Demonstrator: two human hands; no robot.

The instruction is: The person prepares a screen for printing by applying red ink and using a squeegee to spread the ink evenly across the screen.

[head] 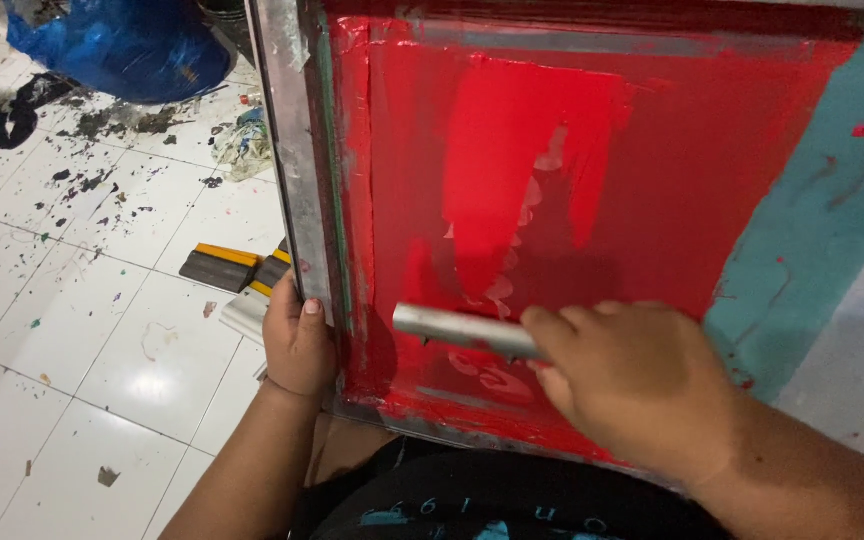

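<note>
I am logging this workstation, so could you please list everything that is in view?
printing screen: one, red ink over mesh, fills the middle and right
metal frame: one, grey, left edge of the screen
squeegee: one, grey metal handle, low on the screen
spare squeegees: a few, black and yellow, on the floor left of the frame
plastic bag: one, blue, top left
floor tiles: white, paint-spattered, left side
left hand: one, gripping the frame's edge
right hand: one, gripping the squeegee
</note>
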